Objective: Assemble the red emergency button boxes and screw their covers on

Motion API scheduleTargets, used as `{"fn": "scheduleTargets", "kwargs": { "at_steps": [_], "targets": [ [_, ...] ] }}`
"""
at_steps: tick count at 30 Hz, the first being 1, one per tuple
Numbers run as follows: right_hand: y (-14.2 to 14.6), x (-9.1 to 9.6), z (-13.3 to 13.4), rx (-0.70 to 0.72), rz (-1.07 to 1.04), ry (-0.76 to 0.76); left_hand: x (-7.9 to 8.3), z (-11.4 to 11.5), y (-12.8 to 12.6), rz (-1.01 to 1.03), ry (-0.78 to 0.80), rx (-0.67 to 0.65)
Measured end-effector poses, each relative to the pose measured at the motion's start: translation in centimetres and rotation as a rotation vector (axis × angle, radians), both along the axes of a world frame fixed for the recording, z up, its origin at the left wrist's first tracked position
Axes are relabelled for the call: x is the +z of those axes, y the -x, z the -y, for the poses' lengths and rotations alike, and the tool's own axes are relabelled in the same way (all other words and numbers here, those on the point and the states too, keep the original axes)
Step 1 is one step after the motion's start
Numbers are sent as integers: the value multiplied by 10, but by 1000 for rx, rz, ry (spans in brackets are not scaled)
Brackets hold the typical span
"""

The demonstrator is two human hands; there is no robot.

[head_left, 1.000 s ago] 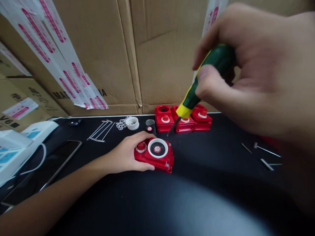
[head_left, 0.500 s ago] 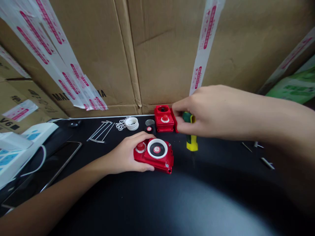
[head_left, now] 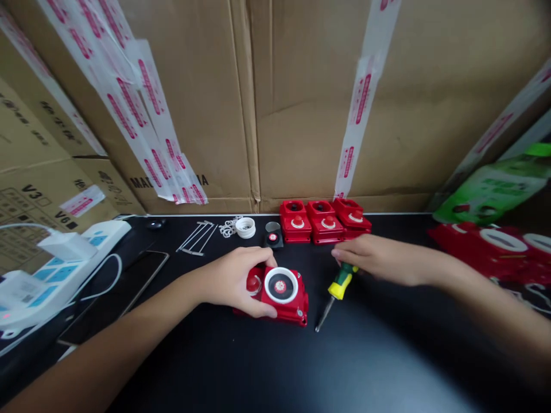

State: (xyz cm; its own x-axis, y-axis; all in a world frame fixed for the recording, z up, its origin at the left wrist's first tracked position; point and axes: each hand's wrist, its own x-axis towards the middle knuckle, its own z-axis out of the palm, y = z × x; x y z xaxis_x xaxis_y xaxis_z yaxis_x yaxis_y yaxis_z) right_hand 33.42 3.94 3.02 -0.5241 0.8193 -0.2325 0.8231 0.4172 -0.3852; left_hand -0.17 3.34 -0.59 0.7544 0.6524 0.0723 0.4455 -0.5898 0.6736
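My left hand (head_left: pixel 236 281) is closed over the left end of a red housing (head_left: pixel 284 312). This housing has a red dome button (head_left: pixel 253 284) and a white ring (head_left: pixel 294 285) around a black disc with a red-and-white centre. To its right, my right hand (head_left: pixel 370 256) grips the top of a screwdriver (head_left: pixel 341 282) with a green and yellow handle. The shaft slants down to the left, and its tip is beside the housing, apart from it. Whether the tip touches the table cannot be told.
Three red housings (head_left: pixel 326 223) stand in a row against the cardboard box (head_left: pixel 301 143). White rings (head_left: pixel 245 227), metal rods (head_left: pixel 198 238) and a small black part (head_left: pixel 274 238) lie left of them. A phone (head_left: pixel 124 292) and power strip (head_left: pixel 64 269) are left; more red units (head_left: pixel 482 244) and a bottle (head_left: pixel 495 183) right.
My right hand has come down and away from the back row, and the screwdriver has gone from upright to slanted. My left hand keeps its hold on the housing. The view has shifted.
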Motion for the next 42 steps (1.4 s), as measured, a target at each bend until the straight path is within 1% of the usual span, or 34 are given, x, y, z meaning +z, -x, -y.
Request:
{"fn": "scheduleTargets", "kwargs": {
  "at_steps": [2,4,7,9,10,12,14,17,22,25,27,31,35,36,38,41,42],
  "targets": [
    [-1,-16,9,-27,36,-99,4,1,0,-21,-1,5],
    [4,-24,16,-69,69,-189,9,4,-1,-50,9,21],
    [21,-21,24,-154,134,-364,12,7,-2,-75,55,48],
    [33,-14,29,-113,88,-419,12,8,-2,-58,86,60],
    [39,-11,31,-40,19,-399,11,7,-2,-48,91,63],
    [49,-7,35,84,-139,-255,9,6,-3,-36,85,57],
    [57,-7,37,117,-207,-185,8,3,-3,-25,72,39],
    [63,-8,38,121,-219,-181,6,0,-3,-1,65,23],
    [69,-10,36,145,-174,-213,3,-2,-2,12,42,15],
    [71,-13,33,162,-203,-190,3,-3,0,14,42,-9],
    [73,-17,30,154,-233,-164,4,-4,3,0,55,-27],
    [76,-22,28,92,-266,-71,5,-7,11,-1,116,-66],
    [76,-21,32,55,-312,44,1,-9,16,23,104,-72],
    [74,-20,33,42,-312,43,-1,-10,16,31,102,-71],
    [64,-17,32,-1,-252,-34,-4,-9,16,55,123,-73],
    [36,-16,29,-148,15,-274,-7,-8,14,104,192,-77],
    [26,-18,28,-204,109,-297,-7,-7,13,117,209,-74]
  ]
}}
